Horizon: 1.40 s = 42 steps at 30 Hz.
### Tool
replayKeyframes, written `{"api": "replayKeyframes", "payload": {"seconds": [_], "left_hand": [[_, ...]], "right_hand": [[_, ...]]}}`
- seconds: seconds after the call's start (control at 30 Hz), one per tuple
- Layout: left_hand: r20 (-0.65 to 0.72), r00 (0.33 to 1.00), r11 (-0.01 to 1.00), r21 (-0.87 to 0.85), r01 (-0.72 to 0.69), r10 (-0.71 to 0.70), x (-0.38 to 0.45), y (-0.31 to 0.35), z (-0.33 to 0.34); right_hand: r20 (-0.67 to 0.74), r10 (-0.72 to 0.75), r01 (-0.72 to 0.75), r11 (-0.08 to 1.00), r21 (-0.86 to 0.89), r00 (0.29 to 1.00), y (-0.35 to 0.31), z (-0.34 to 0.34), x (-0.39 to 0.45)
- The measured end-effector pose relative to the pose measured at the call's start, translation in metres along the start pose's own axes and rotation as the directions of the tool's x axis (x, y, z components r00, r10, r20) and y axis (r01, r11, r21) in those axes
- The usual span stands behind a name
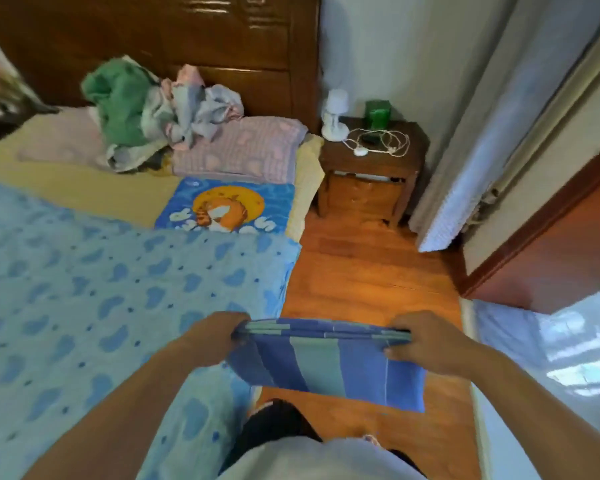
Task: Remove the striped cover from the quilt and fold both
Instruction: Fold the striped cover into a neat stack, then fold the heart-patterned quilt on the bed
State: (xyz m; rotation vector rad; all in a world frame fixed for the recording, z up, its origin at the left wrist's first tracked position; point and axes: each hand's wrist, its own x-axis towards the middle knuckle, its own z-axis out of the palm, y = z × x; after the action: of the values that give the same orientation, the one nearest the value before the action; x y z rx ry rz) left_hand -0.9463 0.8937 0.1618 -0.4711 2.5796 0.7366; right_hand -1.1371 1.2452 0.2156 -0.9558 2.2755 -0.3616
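Left hand: my left hand (pixel 212 337) gripped the left end of the folded striped cover (pixel 329 363), fingers curled round its top edge.
Right hand: my right hand (pixel 426 341) pinched the right end of the same edge.
Striped cover: it hung folded between my hands, in front of my body, over the wooden floor (pixel 371 271) just beside the bed.
Quilt: the light blue quilt (pixel 84 289) with darker blue shapes lay spread on the bed to my left.
Bed head: a heap of clothes (pixel 153 112) sat on a pink pillow (pixel 250 147).
Nightstand: a small lamp (pixel 335 116) and a white cord (pixel 381 142) rested on the nightstand (pixel 371 178).
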Motion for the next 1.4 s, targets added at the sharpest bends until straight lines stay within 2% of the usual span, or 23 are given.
{"api": "replayKeyframes", "payload": {"seconds": [0.07,0.13,0.27,0.37,0.43,0.5,0.6,0.67,0.7,0.73,0.77,0.83,0.9,0.93,0.97,1.03,1.1,1.17,1.23,1.33,1.4], "left_hand": [[-0.053,0.995,0.993,-0.093,0.078,-0.084,0.015,-0.025,-0.02],[-0.036,0.986,0.98,-0.123,0.157,-0.162,0.041,-0.05,-0.04],[-0.101,0.961,0.966,-0.067,0.251,-0.257,0.126,-0.107,-0.094],[-0.234,0.931,0.96,-0.041,0.277,-0.279,0.188,-0.131,-0.167],[-0.364,0.892,0.962,-0.049,0.268,-0.267,0.218,-0.14,-0.228],[-0.513,0.826,0.968,-0.048,0.246,-0.235,0.244,-0.149,-0.288],[-0.718,0.684,0.975,0.03,0.219,-0.132,0.278,-0.169,-0.357],[-0.78,0.621,0.965,0.1,0.241,-0.074,0.298,-0.19,-0.376],[-0.788,0.611,0.946,0.136,0.294,-0.077,0.306,-0.202,-0.377],[-0.777,0.617,0.915,0.152,0.374,-0.124,0.314,-0.215,-0.372],[-0.745,0.629,0.875,0.134,0.466,-0.221,0.321,-0.225,-0.361],[-0.595,0.631,0.783,0.006,0.622,-0.497,0.331,-0.235,-0.325],[-0.298,0.65,0.706,-0.145,0.693,-0.699,0.333,-0.227,-0.265],[-0.144,0.679,0.693,-0.207,0.691,-0.72,0.328,-0.219,-0.229],[-0.014,0.7,0.678,-0.263,0.686,-0.714,0.318,-0.206,-0.193],[0.227,0.699,0.621,-0.331,0.711,-0.678,0.29,-0.177,-0.133],[0.38,0.636,0.545,-0.329,0.771,-0.671,0.267,-0.164,-0.095],[0.426,0.532,0.394,-0.373,0.84,-0.731,0.249,-0.163,-0.077],[0.387,0.457,0.274,-0.441,0.855,-0.801,0.236,-0.171,-0.063],[0.297,0.359,0.155,-0.539,0.828,-0.885,0.23,-0.175,-0.03],[0.297,0.355,0.135,-0.567,0.812,-0.887,0.237,-0.168,0.009]], "right_hand": [[0.089,-0.077,0.077,0.997,-0.001,0.993,-0.017,-0.023,0.059],[0.148,-0.115,0.119,0.993,-0.019,0.982,-0.031,-0.042,0.12],[0.141,-0.132,0.136,0.99,-0.023,0.981,-0.059,-0.078,0.247],[0.017,-0.121,0.121,0.993,-0.002,0.993,-0.09,-0.12,0.328],[-0.15,-0.152,0.14,0.987,-0.085,0.977,-0.111,-0.152,0.369],[-0.3,-0.236,0.2,0.969,-0.145,0.924,-0.13,-0.179,0.402],[-0.426,-0.39,0.323,0.92,-0.223,0.817,-0.149,-0.197,0.452],[-0.475,-0.464,0.359,0.884,-0.298,0.748,-0.158,-0.188,0.493],[-0.484,-0.496,0.36,0.865,-0.351,0.721,-0.162,-0.176,0.516],[-0.474,-0.522,0.347,0.843,-0.41,0.709,-0.164,-0.16,0.538],[-0.438,-0.531,0.324,0.825,-0.464,0.725,-0.165,-0.142,0.56],[-0.276,-0.478,0.282,0.798,-0.533,0.834,-0.16,-0.102,0.59],[-0.031,-0.332,0.252,0.77,-0.586,0.943,-0.139,-0.061,0.603],[0.09,-0.225,0.233,0.763,-0.603,0.97,-0.124,-0.044,0.604],[0.188,-0.119,0.211,0.758,-0.617,0.975,-0.105,-0.029,0.603],[0.358,0.03,0.218,0.745,-0.63,0.933,-0.067,-0.006,0.592],[0.485,0.106,0.273,0.714,-0.644,0.868,-0.035,-0.003,0.587],[0.546,0.195,0.254,0.726,-0.639,0.815,-0.011,-0.009,0.602],[0.562,0.245,0.185,0.779,-0.599,0.79,0.004,-0.015,0.628],[0.524,0.228,0.166,0.783,-0.599,0.82,0.006,-0.005,0.67],[0.475,0.157,0.14,0.835,-0.532,0.866,-0.001,0.014,0.691]]}}
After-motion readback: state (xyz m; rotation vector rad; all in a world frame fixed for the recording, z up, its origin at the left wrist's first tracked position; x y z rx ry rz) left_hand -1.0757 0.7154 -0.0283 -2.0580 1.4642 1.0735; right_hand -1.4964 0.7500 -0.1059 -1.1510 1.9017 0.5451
